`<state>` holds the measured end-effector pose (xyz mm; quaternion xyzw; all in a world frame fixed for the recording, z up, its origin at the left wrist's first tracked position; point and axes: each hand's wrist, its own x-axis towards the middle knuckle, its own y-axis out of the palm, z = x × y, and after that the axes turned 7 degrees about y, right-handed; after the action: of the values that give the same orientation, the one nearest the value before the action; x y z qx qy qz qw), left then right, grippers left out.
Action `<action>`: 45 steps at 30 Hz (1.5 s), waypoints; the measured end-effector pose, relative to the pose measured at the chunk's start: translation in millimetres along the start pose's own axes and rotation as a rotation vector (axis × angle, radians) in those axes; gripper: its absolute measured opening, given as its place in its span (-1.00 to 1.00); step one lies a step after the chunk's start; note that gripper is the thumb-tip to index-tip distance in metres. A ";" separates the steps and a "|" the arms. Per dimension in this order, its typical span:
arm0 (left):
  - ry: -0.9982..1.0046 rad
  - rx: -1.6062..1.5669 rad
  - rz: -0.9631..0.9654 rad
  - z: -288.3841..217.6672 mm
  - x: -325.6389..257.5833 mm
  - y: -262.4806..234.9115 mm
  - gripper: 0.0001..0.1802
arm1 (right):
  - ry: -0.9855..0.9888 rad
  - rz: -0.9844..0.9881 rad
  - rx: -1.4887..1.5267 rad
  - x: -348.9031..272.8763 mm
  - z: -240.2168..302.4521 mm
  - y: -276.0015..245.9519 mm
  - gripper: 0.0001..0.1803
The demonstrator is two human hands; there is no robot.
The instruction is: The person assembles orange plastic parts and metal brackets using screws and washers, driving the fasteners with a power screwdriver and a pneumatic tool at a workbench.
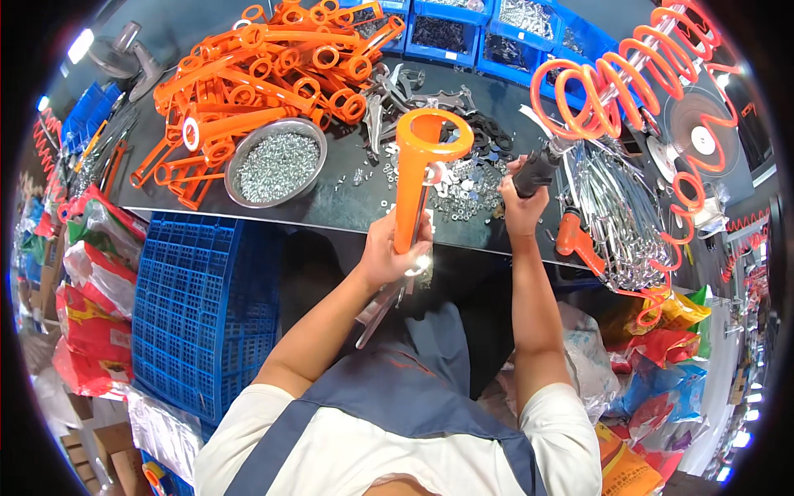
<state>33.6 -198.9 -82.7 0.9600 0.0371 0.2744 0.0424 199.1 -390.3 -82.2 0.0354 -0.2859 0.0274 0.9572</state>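
Note:
My left hand (389,252) is wrapped round an orange caulking gun frame (411,178), held upright over the bench's front edge with its ring end up. Below the fist a grey metal lever (380,312) sticks down; how it joins the frame is hidden. To the right, my right hand (523,207) grips a black power screwdriver (536,172) by its body. The tool is apart from the frame, its tip hard to make out. Loose nuts and small metal parts (471,186) lie on the bench between my hands.
Many orange frames (273,70) are heaped at the back left, behind a steel bowl of small fasteners (275,164). Blue bins (447,33) line the back. At right are metal rods (616,215), an orange-red air gun (576,236) and a coiled red hose (628,78). Blue crates (186,314) stand lower left.

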 end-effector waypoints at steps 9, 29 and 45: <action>0.018 -0.026 0.026 -5.9 -2.7 -1.7 -0.57 | 0.106 -0.017 0.171 -12.4 14.9 10.7 -0.59; 0.122 0.078 0.011 2.0 -4.6 2.3 -0.63 | 0.112 0.103 0.015 -18.9 1.9 9.4 -0.76; 0.045 -0.037 0.046 -0.1 1.1 -0.7 -0.68 | -0.045 0.247 0.672 85.1 254.7 96.8 -0.81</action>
<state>34.5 -198.1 -82.2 0.9532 0.0109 0.2974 0.0530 124.2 -312.4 182.0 0.3138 -0.2842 0.2345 0.8751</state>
